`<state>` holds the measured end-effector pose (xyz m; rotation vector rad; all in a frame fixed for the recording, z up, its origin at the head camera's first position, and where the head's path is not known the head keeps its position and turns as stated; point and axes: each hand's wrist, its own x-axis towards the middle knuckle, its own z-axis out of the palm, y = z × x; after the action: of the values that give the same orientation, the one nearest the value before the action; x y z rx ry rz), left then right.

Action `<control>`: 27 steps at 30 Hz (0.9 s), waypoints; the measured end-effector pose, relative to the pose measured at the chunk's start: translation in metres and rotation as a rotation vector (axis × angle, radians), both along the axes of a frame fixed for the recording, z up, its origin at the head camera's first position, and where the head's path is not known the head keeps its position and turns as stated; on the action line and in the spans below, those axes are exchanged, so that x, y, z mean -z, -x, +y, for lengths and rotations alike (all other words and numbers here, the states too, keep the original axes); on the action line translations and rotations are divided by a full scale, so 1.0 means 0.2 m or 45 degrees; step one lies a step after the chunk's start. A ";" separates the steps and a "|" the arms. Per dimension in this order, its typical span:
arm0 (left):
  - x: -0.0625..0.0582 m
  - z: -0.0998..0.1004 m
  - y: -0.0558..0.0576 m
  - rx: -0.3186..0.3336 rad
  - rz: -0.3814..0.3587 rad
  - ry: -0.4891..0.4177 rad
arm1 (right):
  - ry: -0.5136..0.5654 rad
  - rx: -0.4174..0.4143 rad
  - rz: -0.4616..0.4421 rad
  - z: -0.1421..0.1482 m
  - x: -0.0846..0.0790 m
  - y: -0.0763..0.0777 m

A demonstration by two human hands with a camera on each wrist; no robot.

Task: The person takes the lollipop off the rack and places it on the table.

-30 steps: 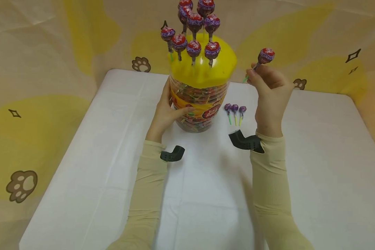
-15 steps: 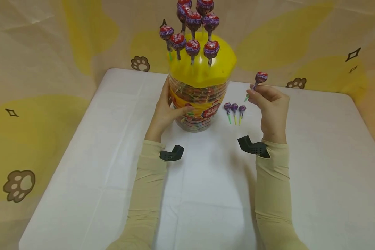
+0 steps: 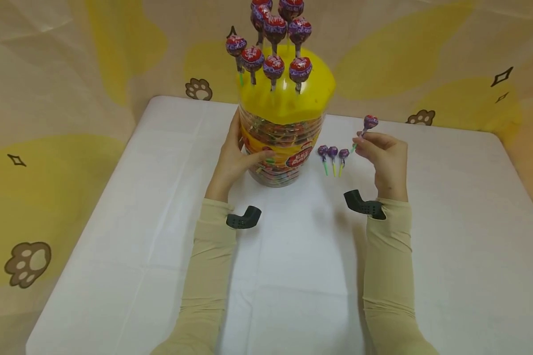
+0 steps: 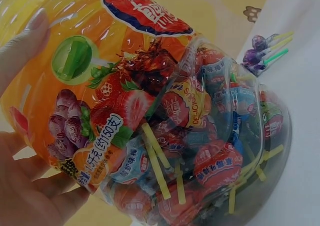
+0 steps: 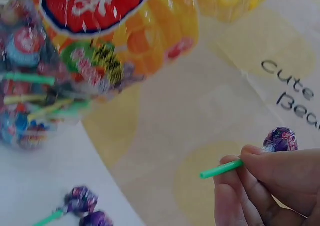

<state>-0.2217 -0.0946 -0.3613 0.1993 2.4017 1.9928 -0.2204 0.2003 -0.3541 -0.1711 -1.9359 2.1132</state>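
A large clear candy jar [image 3: 277, 175] with a yellow lid [image 3: 313, 101] stands on the table. My left hand [image 3: 231, 165] grips its left side, thumb across the front label and fingers behind. Several purple-and-red wrapped lollipops [image 3: 274, 67] stick up out of the lid. Off to the right, my right hand [image 3: 390, 165] pinches one lollipop [image 3: 370, 122] by its green stick between thumb and fingers, candy end up. In the right wrist view the green stick [image 5: 220, 169] pokes out past the fingertips. More wrapped lollipops [image 4: 217, 161] show through the jar wall in the left wrist view.
Three small purple lollipops [image 3: 332, 151] lie in a row on the white table [image 3: 293, 256], between the jar and my right hand. Behind the table hangs a yellow-patterned cloth [image 3: 382, 59] with paw prints.
My right hand has come down with the lollipop, from beside the lid to near the three lying lollipops. The left hand and jar have stayed in place.
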 end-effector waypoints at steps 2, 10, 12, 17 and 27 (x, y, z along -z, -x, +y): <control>0.00 0.00 0.00 0.002 0.007 -0.001 | -0.005 -0.008 -0.051 0.02 0.03 0.01; 0.01 0.00 0.00 -0.003 0.009 0.014 | 0.041 -0.075 -0.217 0.12 0.16 0.04; 0.01 0.00 0.00 -0.005 0.007 0.018 | 0.033 -0.099 -0.267 0.14 0.20 0.05; 0.01 0.00 0.00 -0.014 0.000 0.026 | 0.030 -0.147 -0.398 0.17 0.27 0.05; 0.01 0.01 0.00 -0.016 0.016 0.029 | -0.071 -0.086 -0.540 0.18 0.34 0.07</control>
<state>-0.2220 -0.0935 -0.3626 0.1972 2.4378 1.9744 -0.2350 0.2366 -0.4228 -0.5932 -2.2546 2.1997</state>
